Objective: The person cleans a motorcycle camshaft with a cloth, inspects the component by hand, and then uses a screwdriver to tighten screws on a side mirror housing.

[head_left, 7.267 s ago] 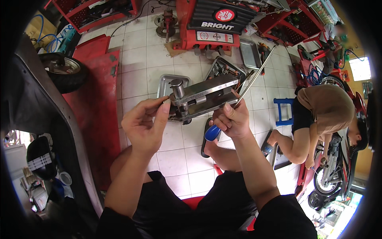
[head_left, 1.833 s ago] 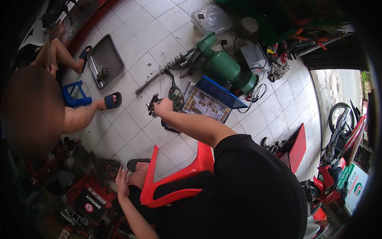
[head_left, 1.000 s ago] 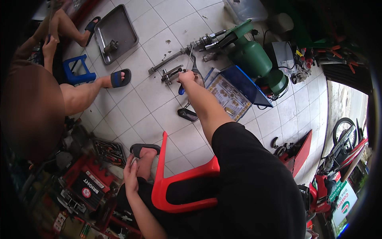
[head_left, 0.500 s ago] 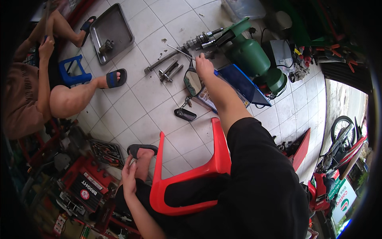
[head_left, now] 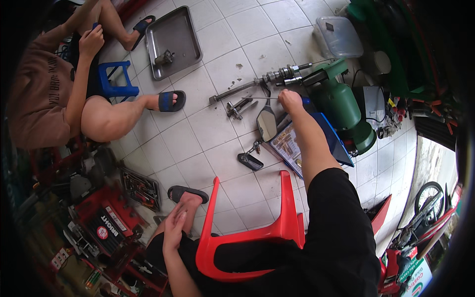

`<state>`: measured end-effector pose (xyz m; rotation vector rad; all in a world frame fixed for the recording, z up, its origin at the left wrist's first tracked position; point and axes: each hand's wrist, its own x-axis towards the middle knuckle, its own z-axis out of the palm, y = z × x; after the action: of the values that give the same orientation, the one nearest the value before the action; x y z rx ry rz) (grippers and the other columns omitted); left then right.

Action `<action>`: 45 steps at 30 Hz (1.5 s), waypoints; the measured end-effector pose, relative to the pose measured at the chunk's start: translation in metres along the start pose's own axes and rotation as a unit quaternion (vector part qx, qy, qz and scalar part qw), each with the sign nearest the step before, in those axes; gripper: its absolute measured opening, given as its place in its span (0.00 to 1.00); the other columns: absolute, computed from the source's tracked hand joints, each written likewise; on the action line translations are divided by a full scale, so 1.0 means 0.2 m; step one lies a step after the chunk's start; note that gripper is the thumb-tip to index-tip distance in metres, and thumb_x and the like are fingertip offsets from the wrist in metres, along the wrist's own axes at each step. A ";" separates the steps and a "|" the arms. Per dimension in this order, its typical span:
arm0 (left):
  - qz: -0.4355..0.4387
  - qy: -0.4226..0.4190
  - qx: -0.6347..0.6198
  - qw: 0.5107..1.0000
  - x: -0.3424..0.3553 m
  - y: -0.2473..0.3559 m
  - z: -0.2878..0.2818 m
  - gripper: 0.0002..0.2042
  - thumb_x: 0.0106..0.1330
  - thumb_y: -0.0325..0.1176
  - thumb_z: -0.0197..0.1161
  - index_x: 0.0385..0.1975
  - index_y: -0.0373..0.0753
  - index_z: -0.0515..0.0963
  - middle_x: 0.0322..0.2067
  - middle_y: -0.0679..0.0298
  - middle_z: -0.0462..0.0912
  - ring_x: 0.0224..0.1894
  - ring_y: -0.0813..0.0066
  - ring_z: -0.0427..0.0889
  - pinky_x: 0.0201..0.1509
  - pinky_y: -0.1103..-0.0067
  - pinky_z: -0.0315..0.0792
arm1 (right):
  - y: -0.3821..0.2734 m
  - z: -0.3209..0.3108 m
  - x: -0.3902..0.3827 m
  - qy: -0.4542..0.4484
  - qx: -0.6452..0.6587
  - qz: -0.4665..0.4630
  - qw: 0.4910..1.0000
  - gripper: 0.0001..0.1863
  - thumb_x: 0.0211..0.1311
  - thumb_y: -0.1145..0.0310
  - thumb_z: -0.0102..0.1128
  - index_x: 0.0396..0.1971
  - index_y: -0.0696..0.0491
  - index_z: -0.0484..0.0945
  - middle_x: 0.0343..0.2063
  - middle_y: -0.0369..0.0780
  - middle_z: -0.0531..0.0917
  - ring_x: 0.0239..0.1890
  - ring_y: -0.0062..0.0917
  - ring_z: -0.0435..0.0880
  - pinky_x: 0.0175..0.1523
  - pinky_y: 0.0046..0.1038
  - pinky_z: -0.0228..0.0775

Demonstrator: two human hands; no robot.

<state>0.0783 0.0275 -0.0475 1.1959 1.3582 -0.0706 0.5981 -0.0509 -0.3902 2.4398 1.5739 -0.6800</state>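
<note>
My right hand (head_left: 291, 100) is closed around one end of a thin metal rod (head_left: 262, 98); the fist hides its grip. The rod points left, over the stem of a motorbike mirror (head_left: 267, 123). Close by lie a long metal shaft (head_left: 237, 91) and a small metal bracket-like part (head_left: 236, 110). Below the forearm is an open blue case (head_left: 287, 143) with small parts in it. A second mirror (head_left: 251, 161) lies nearer to me. My left hand (head_left: 174, 227) rests by my left leg, empty, fingers stretched out.
A red plastic stool (head_left: 287, 218) is in front of my body. A green machine (head_left: 339, 106) and a clear plastic box (head_left: 339, 37) stand at the right and back. A metal tray (head_left: 185, 37) lies far left, near a seated person (head_left: 42, 99) and a blue stool (head_left: 118, 90). A tool tray (head_left: 141, 188) is left.
The view has shifted, so the floor things appear farther right. The rod in my right hand has swung from slanting up-left to nearly level. My left hand stays by the leg.
</note>
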 end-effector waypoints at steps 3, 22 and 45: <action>-0.003 0.000 0.001 1.000 0.02 0.00 -0.02 0.25 0.71 0.33 0.57 0.65 0.31 0.65 0.63 0.56 0.71 0.61 0.66 0.73 0.63 0.72 0.67 | -0.03 0.00 -0.05 0.016 0.042 -0.033 0.998 0.11 0.53 0.73 0.58 0.37 0.56 0.82 0.37 0.48 0.84 0.40 0.42 0.86 0.43 0.37 0.80; 0.048 0.051 -0.036 0.997 0.01 0.18 0.12 0.26 0.66 0.25 0.61 0.64 0.27 0.64 0.58 0.54 0.75 0.59 0.70 0.74 0.63 0.74 0.68 | -0.90 -0.93 -0.85 0.086 0.714 -0.087 0.689 0.23 0.44 0.74 0.75 0.44 0.63 0.81 0.10 0.27 0.68 0.17 0.05 0.66 0.22 0.14 0.55; 0.365 0.143 0.099 0.915 0.06 0.58 0.45 0.21 0.44 0.20 0.76 0.41 0.30 0.82 0.36 0.57 0.86 0.35 0.75 0.85 0.40 0.81 0.79 | -0.97 -1.05 -0.95 -0.011 0.730 -0.251 0.636 0.28 0.45 0.69 0.79 0.48 0.62 0.80 0.19 0.31 0.80 0.15 0.06 0.66 0.21 0.15 0.56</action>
<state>0.2201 0.0257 -0.0086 1.8776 1.0815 0.5303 0.4185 -0.0454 -0.0974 2.4305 2.0480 -3.0687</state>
